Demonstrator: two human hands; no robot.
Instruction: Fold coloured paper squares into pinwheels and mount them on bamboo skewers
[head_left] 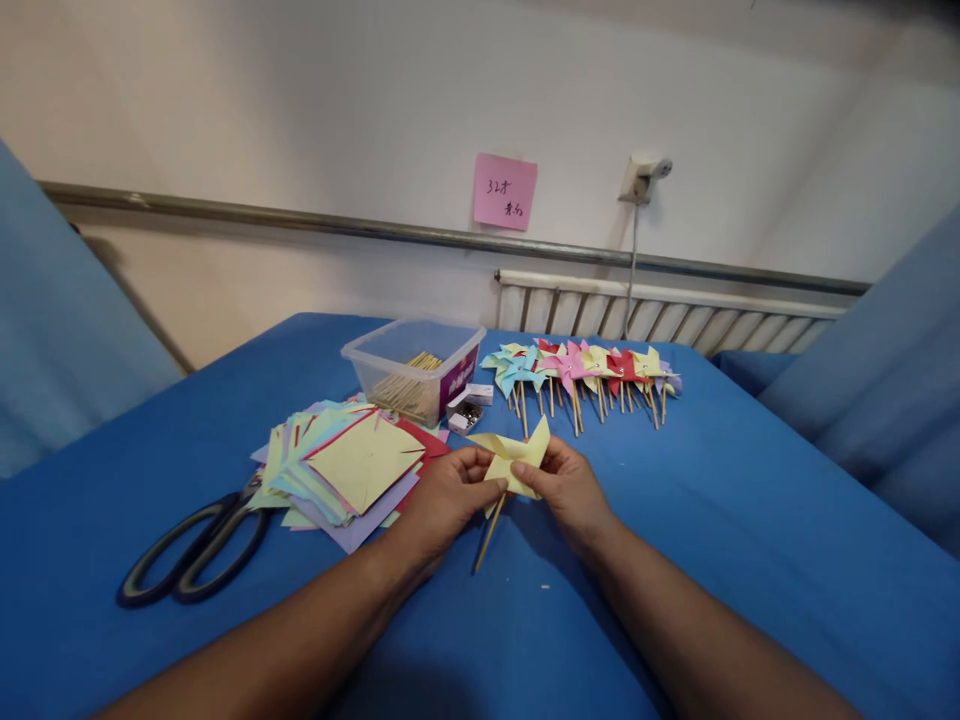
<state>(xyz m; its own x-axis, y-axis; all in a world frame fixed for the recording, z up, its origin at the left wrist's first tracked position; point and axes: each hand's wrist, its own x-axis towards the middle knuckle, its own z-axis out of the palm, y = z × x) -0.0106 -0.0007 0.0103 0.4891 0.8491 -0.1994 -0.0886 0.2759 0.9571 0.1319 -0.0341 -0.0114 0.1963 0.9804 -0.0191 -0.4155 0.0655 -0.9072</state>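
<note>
A pale yellow paper pinwheel (pixel 517 455) is held between my two hands over the blue-covered table (pixel 720 560). My left hand (pixel 450 490) is closed on its left side, thumb and fingers pinching the paper. On the other side my right hand (pixel 574 490) grips the paper, its thumb pressed near the middle. A thin wooden stick (pixel 489 535) slants down from below the pinwheel; whether fingers also hold its top is hidden. Left of my hands lies a stack of coloured paper squares (pixel 364 465) with cuts at their corners.
Large dark-handled scissors (pixel 195 550) lie at the left, blades under the papers. Behind stand a clear plastic box (pixel 360 355) of sticks and a small open box (pixel 463 422) of metal pins. Several assembled pinwheels (pixel 574 365) lie in a row at the back right.
</note>
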